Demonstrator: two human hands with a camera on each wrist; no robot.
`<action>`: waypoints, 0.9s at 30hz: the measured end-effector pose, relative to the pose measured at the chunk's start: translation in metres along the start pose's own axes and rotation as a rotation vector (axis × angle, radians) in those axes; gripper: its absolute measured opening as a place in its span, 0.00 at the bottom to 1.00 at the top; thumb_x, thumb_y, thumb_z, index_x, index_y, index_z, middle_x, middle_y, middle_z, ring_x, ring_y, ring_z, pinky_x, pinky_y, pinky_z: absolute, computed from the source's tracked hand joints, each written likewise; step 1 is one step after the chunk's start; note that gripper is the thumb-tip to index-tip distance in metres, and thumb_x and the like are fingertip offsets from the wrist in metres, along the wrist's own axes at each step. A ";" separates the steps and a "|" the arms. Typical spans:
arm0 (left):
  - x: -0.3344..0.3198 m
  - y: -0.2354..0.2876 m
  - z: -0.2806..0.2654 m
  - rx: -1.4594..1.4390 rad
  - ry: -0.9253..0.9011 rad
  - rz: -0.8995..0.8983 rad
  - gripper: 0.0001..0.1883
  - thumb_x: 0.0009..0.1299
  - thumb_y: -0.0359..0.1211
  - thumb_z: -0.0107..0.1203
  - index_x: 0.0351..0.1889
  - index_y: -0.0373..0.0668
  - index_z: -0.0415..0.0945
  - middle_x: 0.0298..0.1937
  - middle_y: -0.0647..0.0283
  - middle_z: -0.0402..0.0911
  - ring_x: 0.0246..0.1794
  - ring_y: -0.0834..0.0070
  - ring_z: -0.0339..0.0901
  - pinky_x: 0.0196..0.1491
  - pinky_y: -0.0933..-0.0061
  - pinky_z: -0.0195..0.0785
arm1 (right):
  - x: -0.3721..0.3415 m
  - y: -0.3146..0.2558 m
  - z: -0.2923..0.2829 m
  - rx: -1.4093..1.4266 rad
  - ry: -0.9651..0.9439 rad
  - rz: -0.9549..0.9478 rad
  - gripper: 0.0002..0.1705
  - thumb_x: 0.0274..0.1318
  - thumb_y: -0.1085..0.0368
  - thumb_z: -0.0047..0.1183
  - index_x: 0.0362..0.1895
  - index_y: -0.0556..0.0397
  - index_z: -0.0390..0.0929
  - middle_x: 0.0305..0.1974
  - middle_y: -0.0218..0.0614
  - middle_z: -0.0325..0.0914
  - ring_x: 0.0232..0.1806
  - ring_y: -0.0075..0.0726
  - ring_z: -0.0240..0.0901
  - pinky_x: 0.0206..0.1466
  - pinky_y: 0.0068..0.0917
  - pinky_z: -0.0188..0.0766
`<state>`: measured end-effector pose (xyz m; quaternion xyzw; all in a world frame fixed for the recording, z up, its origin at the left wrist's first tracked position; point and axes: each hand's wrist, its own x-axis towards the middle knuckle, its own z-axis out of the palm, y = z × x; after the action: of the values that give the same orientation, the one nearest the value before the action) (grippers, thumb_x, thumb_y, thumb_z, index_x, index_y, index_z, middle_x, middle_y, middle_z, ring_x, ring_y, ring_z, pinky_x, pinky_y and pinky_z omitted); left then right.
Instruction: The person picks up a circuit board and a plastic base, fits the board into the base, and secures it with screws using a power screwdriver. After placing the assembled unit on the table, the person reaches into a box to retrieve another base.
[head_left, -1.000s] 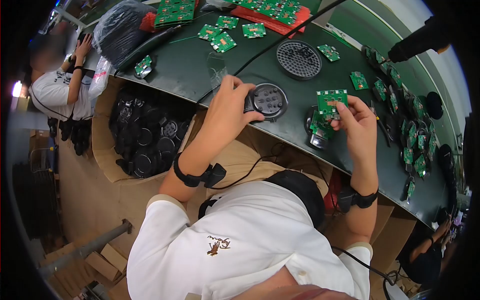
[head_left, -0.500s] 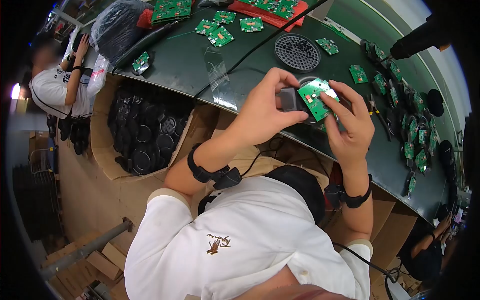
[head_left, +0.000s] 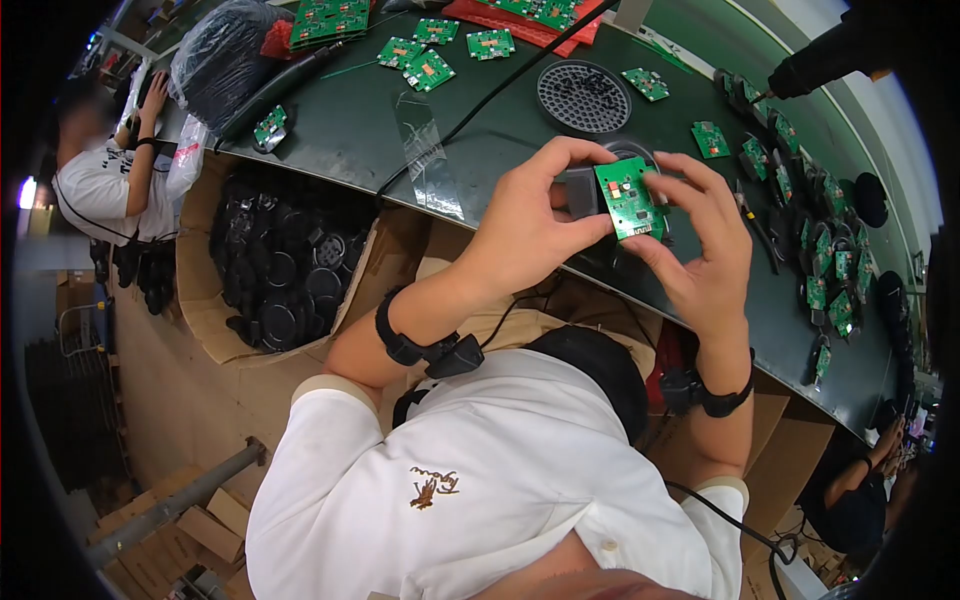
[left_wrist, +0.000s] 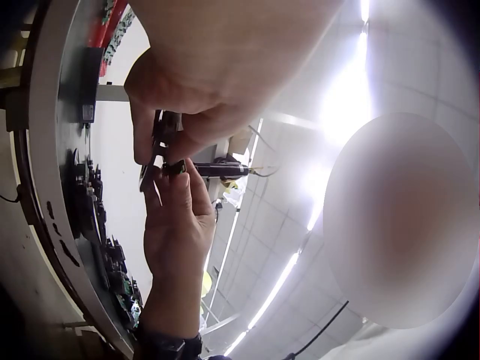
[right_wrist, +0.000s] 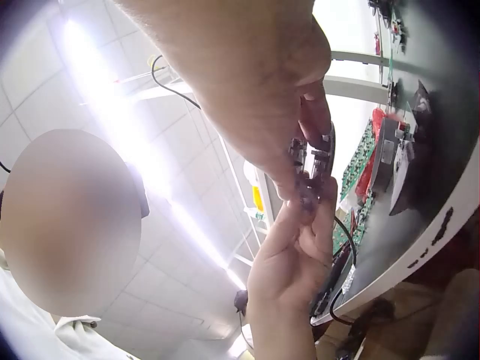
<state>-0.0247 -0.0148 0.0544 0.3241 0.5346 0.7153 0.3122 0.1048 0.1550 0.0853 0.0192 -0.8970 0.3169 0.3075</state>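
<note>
My left hand (head_left: 530, 205) grips a round black plastic housing (head_left: 578, 192) by its squared, translucent grey side. My right hand (head_left: 712, 240) pinches a green circuit board (head_left: 628, 200) by its edges, thumb at the lower edge. The board lies over the round face of the housing and hides most of it; the left thumb reaches the board's left edge. Both parts are held up above the bench edge. In the left wrist view the fingers of the left hand (left_wrist: 202, 97) and right hand (left_wrist: 180, 225) meet around the housing, seen edge-on.
A round perforated grey tray (head_left: 585, 97) with small black parts stands behind the hands. Loose circuit boards (head_left: 430, 70) lie at the back, boards in housings (head_left: 820, 250) along the right. Clear tape (head_left: 422, 150) hangs over the bench edge near a carton of black housings (head_left: 285, 285).
My left hand has lifted the housing off the bench and moved right. My right hand has brought the board left onto the housing; over the last half second the board has turned more upright.
</note>
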 end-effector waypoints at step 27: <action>-0.018 -0.020 -0.026 -0.304 0.039 0.120 0.39 0.71 0.15 0.56 0.79 0.40 0.53 0.68 0.52 0.71 0.66 0.68 0.75 0.63 0.68 0.76 | 0.030 -0.020 0.037 0.583 0.109 0.448 0.21 0.62 0.76 0.63 0.59 0.61 0.77 0.53 0.39 0.81 0.46 0.25 0.81 0.48 0.21 0.81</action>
<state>-0.0324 -0.0394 0.0272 0.2905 0.4060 0.8115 0.3038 0.0650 0.1222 0.0909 -0.1078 -0.7334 0.6190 0.2595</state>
